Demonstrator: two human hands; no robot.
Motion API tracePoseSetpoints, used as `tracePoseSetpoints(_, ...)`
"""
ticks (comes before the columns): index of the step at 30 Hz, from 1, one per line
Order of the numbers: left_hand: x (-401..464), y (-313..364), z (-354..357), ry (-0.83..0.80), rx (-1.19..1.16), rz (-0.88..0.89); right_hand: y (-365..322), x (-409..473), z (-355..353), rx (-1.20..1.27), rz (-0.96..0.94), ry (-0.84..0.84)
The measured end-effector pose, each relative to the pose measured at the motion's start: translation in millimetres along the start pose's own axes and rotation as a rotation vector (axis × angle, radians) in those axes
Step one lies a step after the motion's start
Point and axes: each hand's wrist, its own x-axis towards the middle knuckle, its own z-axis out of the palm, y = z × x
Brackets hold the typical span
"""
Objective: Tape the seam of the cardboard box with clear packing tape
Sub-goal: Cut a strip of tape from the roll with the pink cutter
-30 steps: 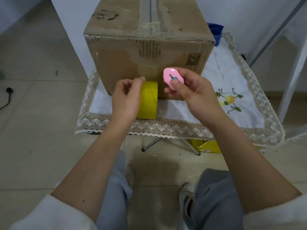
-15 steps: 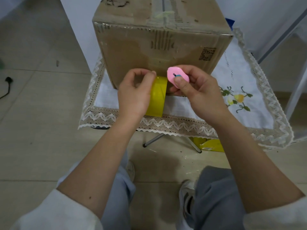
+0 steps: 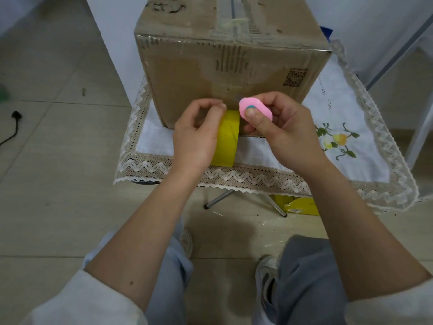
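A brown cardboard box (image 3: 201, 73) stands on a small table, its top seam (image 3: 233, 12) running away from me under old tape. My left hand (image 3: 195, 134) grips a yellow tape roll (image 3: 227, 137) held upright against the box's near face. My right hand (image 3: 283, 127) pinches a small pink cutter (image 3: 255, 111) with a blue button, thumb on the button, just right of the roll's top. A clear strip of tape seems to run from the roll up the box face; it is hard to see.
The box sits on a white lace-edged cloth (image 3: 351, 127) with embroidered fruit. A yellow package (image 3: 297, 204) lies on the tiled floor under the folding table legs (image 3: 220, 199). A black cable (image 3: 14, 123) lies on the floor at far left. My knees and shoes are below.
The view has shifted slightly, so box and hands sit a little lower in frame. Both hands have drawn closer together at the roll's top, with the cutter now beside the tape.
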Motion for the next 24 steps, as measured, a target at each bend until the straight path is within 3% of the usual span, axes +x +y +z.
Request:
tracePoseSetpoints(7,-3,-3,2,0.001,-0.028,0.007,2,1,-3,-0.078,-0.075,0.032)
tracePoseSetpoints(14,-6,-6,7,0.071,-0.053,0.038,-9,3,-2,-0.565,-0.376,0.085)
tracePoseSetpoints(24,-11,-8,5,0.093,-0.042,0.063,-27,12,6,-0.892,-0.433,-0.027)
